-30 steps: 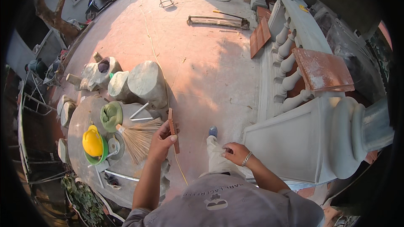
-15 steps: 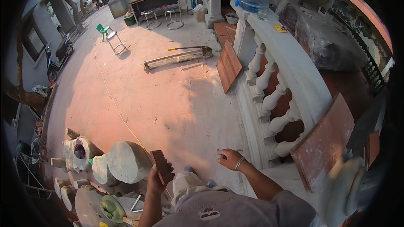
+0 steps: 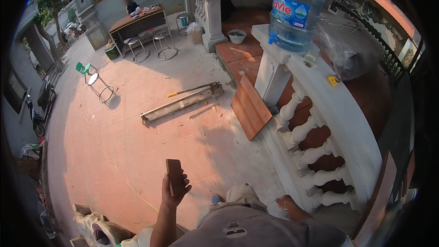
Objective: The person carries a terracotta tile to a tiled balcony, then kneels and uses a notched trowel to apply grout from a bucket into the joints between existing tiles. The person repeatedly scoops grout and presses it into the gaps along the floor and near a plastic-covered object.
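My left hand is raised in front of me and grips a small flat brown ribbed block, held upright. My right hand hangs low at my right side beside the white balustrade; its fingers look curled and I see nothing in them. Below my left arm, at the lower left edge, lie pale stone or plaster pieces.
A long metal bar with a yellow-handled tool lies on the reddish tiled floor. A brown tile slab leans on the balustrade. A large blue water bottle stands on the rail. Stools, a desk and a seated person are far back.
My view has swung up from the plaster pieces and broom at my feet toward the courtyard. My left hand keeps hold of the brown block and has lifted it; my right hand stays low.
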`<control>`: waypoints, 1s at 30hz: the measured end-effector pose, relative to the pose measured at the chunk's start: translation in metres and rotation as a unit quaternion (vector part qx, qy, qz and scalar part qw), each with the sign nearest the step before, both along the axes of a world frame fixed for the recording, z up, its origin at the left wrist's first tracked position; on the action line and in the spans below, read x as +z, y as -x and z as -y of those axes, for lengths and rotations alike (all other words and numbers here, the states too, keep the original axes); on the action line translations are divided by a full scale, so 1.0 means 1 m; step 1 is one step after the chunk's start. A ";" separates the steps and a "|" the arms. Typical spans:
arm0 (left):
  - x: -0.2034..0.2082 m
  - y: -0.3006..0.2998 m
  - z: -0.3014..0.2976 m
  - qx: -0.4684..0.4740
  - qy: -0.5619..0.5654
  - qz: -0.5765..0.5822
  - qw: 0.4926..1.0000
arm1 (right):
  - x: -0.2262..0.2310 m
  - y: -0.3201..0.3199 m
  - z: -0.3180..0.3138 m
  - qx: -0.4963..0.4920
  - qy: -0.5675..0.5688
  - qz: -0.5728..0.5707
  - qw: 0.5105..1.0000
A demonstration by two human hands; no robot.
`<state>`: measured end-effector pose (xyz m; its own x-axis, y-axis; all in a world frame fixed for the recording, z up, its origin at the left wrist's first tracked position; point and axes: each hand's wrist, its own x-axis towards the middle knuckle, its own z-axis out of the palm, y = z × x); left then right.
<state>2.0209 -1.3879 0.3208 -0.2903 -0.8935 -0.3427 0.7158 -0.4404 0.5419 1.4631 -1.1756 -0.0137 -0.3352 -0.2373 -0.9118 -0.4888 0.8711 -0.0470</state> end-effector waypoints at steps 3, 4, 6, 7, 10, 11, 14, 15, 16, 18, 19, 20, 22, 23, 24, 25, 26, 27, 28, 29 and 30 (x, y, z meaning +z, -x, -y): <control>0.006 0.002 0.119 -0.037 0.009 -0.012 0.999 | -0.040 0.030 0.024 0.038 0.002 0.036 0.999; 0.003 0.007 0.157 -0.046 0.015 -0.018 0.999 | -0.040 0.026 0.042 0.010 -0.016 0.007 1.000; -0.003 0.020 0.232 -0.063 0.032 -0.038 0.997 | -0.026 0.008 0.108 -0.172 -0.016 0.033 0.984; -0.006 0.028 0.267 -0.066 0.033 -0.044 0.996 | -0.014 -0.005 0.147 -0.221 -0.014 0.050 0.974; -0.006 0.055 0.366 -0.063 0.023 -0.063 0.996 | 0.024 -0.037 0.284 -0.084 0.042 0.060 0.994; -0.001 0.064 0.398 -0.059 0.017 -0.069 0.996 | 0.038 -0.040 0.332 -0.087 0.063 0.055 0.993; 0.019 0.073 0.485 -0.052 0.017 -0.067 0.996 | 0.063 -0.028 0.496 0.117 0.088 0.020 0.989; 0.025 0.075 0.512 -0.050 0.022 -0.072 0.996 | 0.072 -0.024 0.543 0.070 0.182 0.008 0.981; 0.030 0.077 0.537 -0.044 0.026 -0.059 0.997 | 0.082 -0.017 0.591 0.024 0.228 0.008 0.973; 0.037 0.080 0.590 -0.038 0.037 -0.043 0.998 | 0.098 -0.005 0.693 0.073 0.305 -0.057 0.948; 0.037 0.083 0.614 -0.034 0.043 -0.034 0.998 | 0.106 -0.001 0.740 0.044 0.322 -0.044 0.944; 0.036 0.087 0.639 -0.034 0.040 -0.033 0.998 | 0.112 -0.001 0.783 0.016 0.349 -0.029 0.937; 0.030 0.098 0.691 -0.033 0.036 -0.034 0.998 | 0.123 -0.008 0.862 0.005 0.360 -0.006 0.933; 0.025 0.104 0.718 -0.032 0.028 -0.027 0.999 | 0.126 -0.012 0.900 0.001 0.369 0.007 0.929; 0.018 0.111 0.747 -0.031 0.021 -0.021 0.999 | 0.129 -0.015 0.940 -0.003 0.380 0.018 0.925; 0.011 0.117 0.776 -0.031 0.019 -0.019 0.999 | 0.131 -0.018 0.977 -0.002 0.367 0.040 0.929; 0.003 0.123 0.806 -0.037 0.011 -0.018 0.999 | 0.133 -0.021 1.012 -0.004 0.355 0.062 0.933; -0.006 0.132 0.838 -0.046 0.008 -0.022 0.999 | 0.135 -0.023 1.046 -0.009 0.344 0.082 0.935; -0.009 0.140 0.873 -0.058 0.007 -0.028 0.998 | 0.140 -0.024 1.077 0.011 0.336 0.078 0.938; -0.012 0.150 0.909 -0.077 0.006 -0.023 0.997 | 0.146 -0.024 1.106 0.027 0.328 0.072 0.941; -0.011 0.158 0.945 -0.102 -0.003 -0.025 0.994 | 0.152 -0.019 1.131 0.042 0.320 0.068 0.944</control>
<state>1.8632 -2.3330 0.3096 -0.4821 -0.8119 -0.3293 0.6365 -0.5828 0.5052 1.4823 -2.3063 0.1387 -0.1807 -0.7752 -0.6053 -0.5069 0.6009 -0.6181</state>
